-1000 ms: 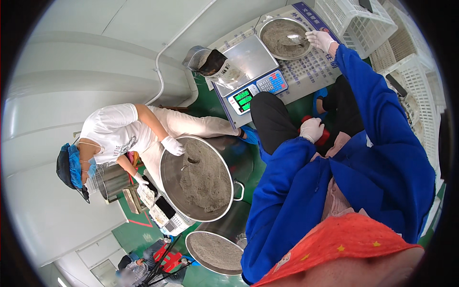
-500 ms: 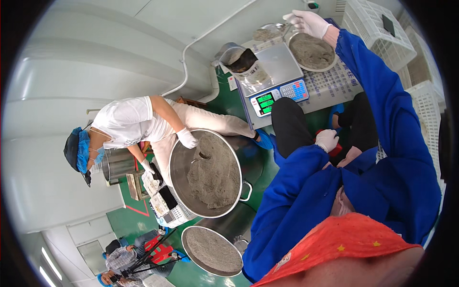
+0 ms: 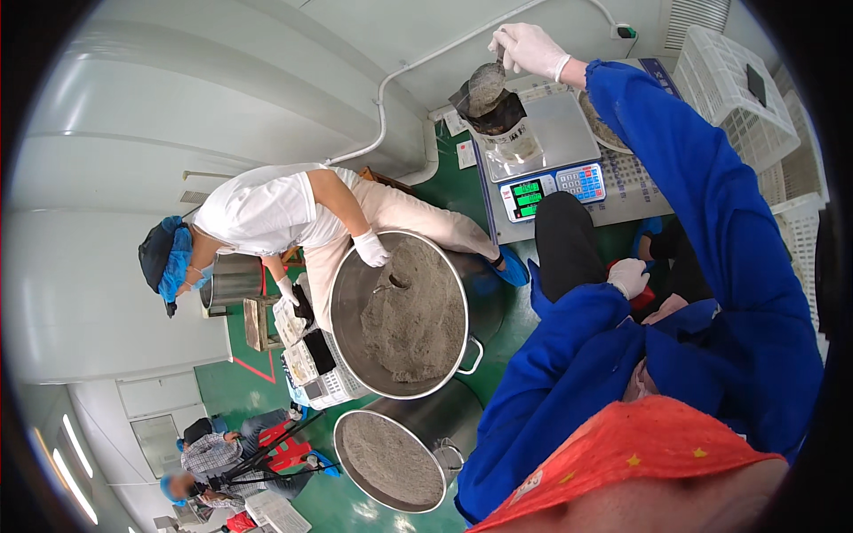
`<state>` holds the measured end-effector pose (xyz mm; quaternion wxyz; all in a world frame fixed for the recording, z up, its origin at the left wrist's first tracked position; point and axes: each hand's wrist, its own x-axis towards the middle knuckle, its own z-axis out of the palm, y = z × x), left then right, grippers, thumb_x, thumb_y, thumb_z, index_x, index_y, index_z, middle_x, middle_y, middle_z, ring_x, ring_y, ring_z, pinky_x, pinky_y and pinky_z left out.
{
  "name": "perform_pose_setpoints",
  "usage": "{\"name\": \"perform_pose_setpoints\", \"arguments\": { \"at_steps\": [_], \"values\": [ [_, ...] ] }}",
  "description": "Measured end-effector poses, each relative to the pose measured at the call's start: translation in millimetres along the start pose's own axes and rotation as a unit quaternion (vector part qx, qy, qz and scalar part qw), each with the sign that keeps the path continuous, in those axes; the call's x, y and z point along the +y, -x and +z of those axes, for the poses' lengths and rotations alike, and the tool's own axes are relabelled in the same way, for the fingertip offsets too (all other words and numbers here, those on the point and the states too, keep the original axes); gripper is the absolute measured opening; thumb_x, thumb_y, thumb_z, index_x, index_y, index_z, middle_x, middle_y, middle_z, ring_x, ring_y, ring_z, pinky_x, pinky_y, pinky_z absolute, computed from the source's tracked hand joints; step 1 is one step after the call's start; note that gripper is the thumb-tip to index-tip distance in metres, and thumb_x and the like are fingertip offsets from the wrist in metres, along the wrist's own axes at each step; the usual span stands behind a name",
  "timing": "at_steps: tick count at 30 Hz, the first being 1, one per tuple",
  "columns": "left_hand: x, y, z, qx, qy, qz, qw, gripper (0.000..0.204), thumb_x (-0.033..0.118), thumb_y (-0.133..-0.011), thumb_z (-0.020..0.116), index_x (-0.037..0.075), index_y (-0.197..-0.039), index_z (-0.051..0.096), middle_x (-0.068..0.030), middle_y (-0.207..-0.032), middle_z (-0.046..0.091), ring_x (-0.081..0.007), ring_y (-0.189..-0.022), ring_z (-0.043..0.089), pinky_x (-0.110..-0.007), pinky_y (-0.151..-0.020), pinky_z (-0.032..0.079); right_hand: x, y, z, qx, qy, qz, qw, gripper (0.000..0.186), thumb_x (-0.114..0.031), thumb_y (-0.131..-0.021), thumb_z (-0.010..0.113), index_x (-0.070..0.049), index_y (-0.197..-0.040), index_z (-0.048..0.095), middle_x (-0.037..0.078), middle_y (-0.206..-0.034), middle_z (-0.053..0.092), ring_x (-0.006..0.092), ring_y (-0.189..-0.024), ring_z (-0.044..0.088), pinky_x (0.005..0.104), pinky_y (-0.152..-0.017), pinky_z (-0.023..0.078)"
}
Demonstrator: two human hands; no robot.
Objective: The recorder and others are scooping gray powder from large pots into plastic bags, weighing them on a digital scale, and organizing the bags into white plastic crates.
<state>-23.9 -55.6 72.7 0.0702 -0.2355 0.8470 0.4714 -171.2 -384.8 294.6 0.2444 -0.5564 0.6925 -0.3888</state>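
Observation:
My right hand (image 3: 530,51), in a white glove, is closed on the handle of a metal scoop (image 3: 487,87) heaped with grey powder. The scoop hangs over the mouth of a pouch (image 3: 506,133) with a dark upper part, which stands on a digital scale (image 3: 562,138). Behind my right sleeve, a bowl of grey powder (image 3: 597,120) is partly hidden. My gloved left hand (image 3: 628,278) rests low between my legs, against a red object (image 3: 641,298). Its fingers look curled; whatever they may hold is hidden.
Left of me a co-worker in white (image 3: 258,206) reaches over a large steel pot (image 3: 471,329) of grey powder with a scoop in it. A second pot (image 3: 338,435) stands nearer. White crates (image 3: 737,93) are stacked at right. Another person (image 3: 209,457) sits behind a tripod.
My right hand has moved left from over the bowl, bringing the loaded scoop above the pouch. The view has shifted slightly. My left hand keeps its place between my legs.

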Motion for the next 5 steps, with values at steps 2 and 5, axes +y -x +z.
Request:
{"name": "perform_pose_setpoints", "arguments": {
  "at_steps": [2, 5],
  "values": [
    [-0.5, 2.5, 1.1, 0.006, -0.001, -0.001, 1.0, 0.027, 0.028, -0.086, 0.06, 0.005, -0.096, 0.07, -0.0176, -0.097, 0.068, -0.0353, -0.096, 0.064, -0.046, -0.086, 0.05, 6.3, -1.1, -0.2, 0.01, -0.063, 0.038, 0.997, 0.036, -0.03, -0.098, 0.041, -0.006, -0.099, 0.067, 0.009, -0.069, 0.069, 0.0166, -0.057, 0.065, 0.0321, -0.069, 0.054],
    [5.8, -0.8, 7.8, -0.005, -0.021, 0.019, 1.0, 0.028, 0.029, -0.086, 0.061, 0.005, -0.098, 0.07, -0.018, -0.098, 0.068, -0.035, -0.097, 0.064, -0.045, -0.087, 0.05, 63.1, -12.0, -14.8, 0.007, -0.188, 0.113, 0.976, 0.041, -0.037, -0.101, 0.04, -0.009, -0.106, 0.069, 0.006, -0.075, 0.069, 0.0162, -0.055, 0.06, 0.0305, -0.063, 0.052]
  ]
}}
